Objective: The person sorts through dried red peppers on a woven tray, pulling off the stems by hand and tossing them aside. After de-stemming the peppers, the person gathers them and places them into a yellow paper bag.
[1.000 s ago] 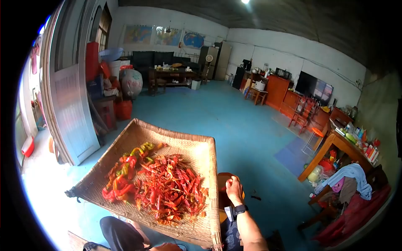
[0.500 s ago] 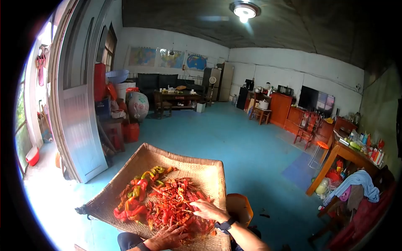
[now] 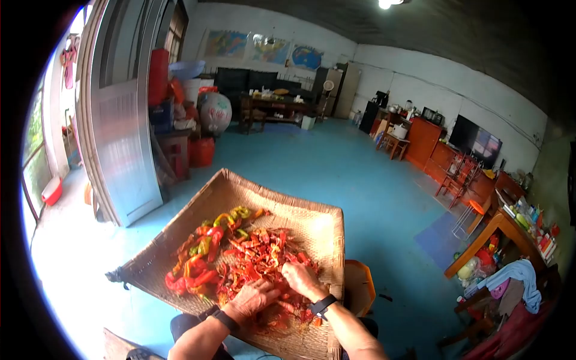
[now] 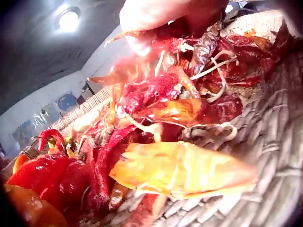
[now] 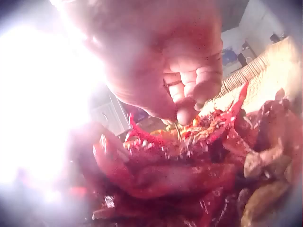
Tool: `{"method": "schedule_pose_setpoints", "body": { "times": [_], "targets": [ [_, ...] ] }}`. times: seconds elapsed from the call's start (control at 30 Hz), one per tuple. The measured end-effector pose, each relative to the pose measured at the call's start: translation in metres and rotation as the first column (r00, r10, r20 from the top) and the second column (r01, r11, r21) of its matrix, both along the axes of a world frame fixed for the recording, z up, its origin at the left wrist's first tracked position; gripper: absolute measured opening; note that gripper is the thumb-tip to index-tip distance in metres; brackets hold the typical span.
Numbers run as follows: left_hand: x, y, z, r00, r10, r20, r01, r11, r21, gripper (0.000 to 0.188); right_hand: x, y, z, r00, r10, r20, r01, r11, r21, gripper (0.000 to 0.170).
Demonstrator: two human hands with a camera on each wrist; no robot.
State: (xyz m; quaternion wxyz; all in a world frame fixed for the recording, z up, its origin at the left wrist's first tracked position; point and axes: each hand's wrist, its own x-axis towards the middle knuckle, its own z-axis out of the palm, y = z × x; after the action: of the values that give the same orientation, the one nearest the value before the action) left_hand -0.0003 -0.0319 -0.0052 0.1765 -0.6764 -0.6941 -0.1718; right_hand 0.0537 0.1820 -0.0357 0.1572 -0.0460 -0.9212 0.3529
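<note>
A square woven tray (image 3: 318, 219) holds a heap of dried red chilies (image 3: 270, 243), with fresher red and green peppers (image 3: 204, 249) at its left. My left hand (image 3: 254, 298) rests on the heap's near side, its fingers spread loosely; in the left wrist view the hand (image 4: 175, 16) is cut off above wrinkled chilies (image 4: 175, 111). Just to its right, my right hand (image 3: 303, 281) is over the heap with curled fingers. In the right wrist view, thumb and fingertips of that hand (image 5: 156, 56) pinch a thin stem (image 5: 178, 131) among the chilies.
An orange-rimmed container (image 3: 367, 273) stands beside the tray's right edge. A sliding door (image 3: 129, 150) is at the left. Blue floor (image 3: 288, 156) stretches beyond the tray, and a cluttered wooden table (image 3: 504, 231) stands at the right.
From beside the tray's right edge, my right hand has moved left onto the chilies, and its fingers have curled. My left hand has come onto the heap and shifted slightly up and right.
</note>
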Motion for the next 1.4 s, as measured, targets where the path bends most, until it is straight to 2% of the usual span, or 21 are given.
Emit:
{"method": "schedule_pose_setpoints", "body": {
  "times": [0.03, 0.07, 0.1, 0.17, 0.23, 0.3, 0.37, 0.43, 0.57, 0.7, 0.77, 0.83, 0.87, 0.9, 0.97, 1.03, 1.07, 1.13, 1.23, 1.37, 1.4],
  "targets": [
    [0.006, 0.001, 0.010, 0.997, 0.072, 0.042, -0.070, 0.997, -0.045, 0.026, 0.005, 0.000, 0.011, 0.992, 0.064, -0.106, -0.085, 0.975, -0.204, 0.019],
    [0.003, 0.007, 0.002, 0.996, 0.086, 0.026, -0.086, 0.996, 0.013, 0.026, 0.014, -0.002, 0.021, 0.982, 0.052, -0.181, -0.017, 0.982, 0.189, 0.013],
    [-0.001, 0.011, -0.007, 0.995, 0.102, 0.009, -0.103, 0.993, 0.065, 0.025, 0.025, -0.007, 0.040, 0.994, 0.055, -0.096, -0.033, 0.977, 0.212, 0.006],
    [0.004, 0.012, 0.002, 0.974, 0.195, 0.113, -0.205, 0.975, 0.085, 0.021, 0.043, -0.018, 0.063, 0.976, 0.179, -0.126, -0.189, 0.979, -0.079, 0.017],
    [0.004, 0.015, 0.001, 0.928, 0.247, 0.278, -0.278, 0.958, 0.077, 0.021, 0.054, -0.019, 0.058, 0.964, 0.247, 0.099, -0.208, 0.932, -0.296, 0.042],
    [0.005, 0.015, 0.003, 0.901, 0.302, 0.311, -0.322, 0.947, 0.014, 0.023, 0.060, -0.028, 0.056, 0.955, 0.297, 0.006, -0.296, 0.954, -0.045, 0.043],
    [0.008, 0.015, 0.007, 0.878, 0.346, 0.329, -0.353, 0.935, -0.042, 0.024, 0.058, -0.033, 0.053, 0.952, 0.279, 0.123, -0.289, 0.955, 0.066, 0.027],
    [0.010, 0.014, 0.008, 0.884, 0.317, 0.343, -0.340, 0.940, 0.007, 0.028, 0.058, -0.035, 0.045, 0.963, 0.253, -0.097, -0.245, 0.966, 0.083, 0.022],
    [0.010, 0.011, 0.014, 0.894, 0.248, 0.374, -0.292, 0.954, 0.065, 0.038, 0.068, -0.025, 0.062, 0.969, 0.044, -0.245, -0.057, 0.997, -0.047, 0.017],
    [0.009, 0.012, 0.015, 0.950, 0.280, 0.140, -0.297, 0.947, 0.119, 0.039, 0.088, 0.016, 0.087, 0.820, -0.486, -0.304, 0.442, 0.874, -0.205, 0.019],
    [0.002, 0.007, -0.001, 0.919, 0.395, -0.011, -0.395, 0.919, 0.004, 0.034, 0.096, 0.054, 0.080, 0.695, -0.603, -0.392, 0.640, 0.767, -0.048, 0.018],
    [-0.001, 0.005, -0.003, 0.925, 0.380, 0.034, -0.377, 0.924, -0.073, 0.028, 0.110, 0.075, 0.071, 0.676, -0.690, -0.258, 0.737, 0.627, 0.254, 0.016],
    [-0.003, 0.006, -0.005, 0.920, 0.390, 0.042, -0.382, 0.916, -0.125, 0.026, 0.115, 0.078, 0.072, 0.655, -0.754, 0.043, 0.698, 0.626, 0.349, 0.020],
    [-0.006, 0.006, -0.007, 0.915, 0.401, 0.050, -0.387, 0.905, -0.176, 0.023, 0.116, 0.076, 0.071, 0.653, -0.756, 0.037, 0.700, 0.622, 0.351, 0.020],
    [-0.007, 0.007, -0.009, 0.922, 0.379, 0.083, -0.364, 0.919, -0.152, 0.025, 0.115, 0.061, 0.068, 0.704, -0.626, -0.336, 0.699, 0.522, 0.489, 0.027],
    [-0.006, 0.007, -0.005, 0.916, 0.288, 0.279, -0.270, 0.958, -0.101, 0.029, 0.108, 0.039, 0.076, 0.812, -0.420, -0.405, 0.571, 0.718, 0.399, 0.031],
    [-0.003, 0.008, -0.001, 0.916, 0.287, 0.279, -0.269, 0.958, -0.102, 0.029, 0.098, 0.037, 0.066, 0.902, -0.248, -0.354, 0.323, 0.931, 0.172, 0.030],
    [0.003, 0.010, 0.010, 0.936, 0.142, 0.323, -0.172, 0.983, 0.066, 0.036, 0.081, 0.006, 0.050, 0.996, 0.042, -0.080, -0.051, 0.993, -0.105, 0.034],
    [0.014, 0.009, 0.022, 0.836, 0.187, 0.516, -0.239, 0.970, 0.036, 0.040, 0.074, -0.039, 0.050, 0.951, 0.304, 0.064, -0.310, 0.941, 0.135, 0.040],
    [0.017, 0.011, 0.016, 0.815, 0.199, 0.544, -0.261, 0.965, 0.038, 0.043, 0.069, -0.057, 0.037, 0.897, 0.417, 0.147, -0.432, 0.897, 0.089, 0.027],
    [0.016, 0.010, 0.014, 0.829, 0.180, 0.529, -0.234, 0.972, 0.036, 0.044, 0.068, -0.058, 0.030, 0.904, 0.384, 0.189, -0.419, 0.884, 0.206, 0.023]
  ]
}}
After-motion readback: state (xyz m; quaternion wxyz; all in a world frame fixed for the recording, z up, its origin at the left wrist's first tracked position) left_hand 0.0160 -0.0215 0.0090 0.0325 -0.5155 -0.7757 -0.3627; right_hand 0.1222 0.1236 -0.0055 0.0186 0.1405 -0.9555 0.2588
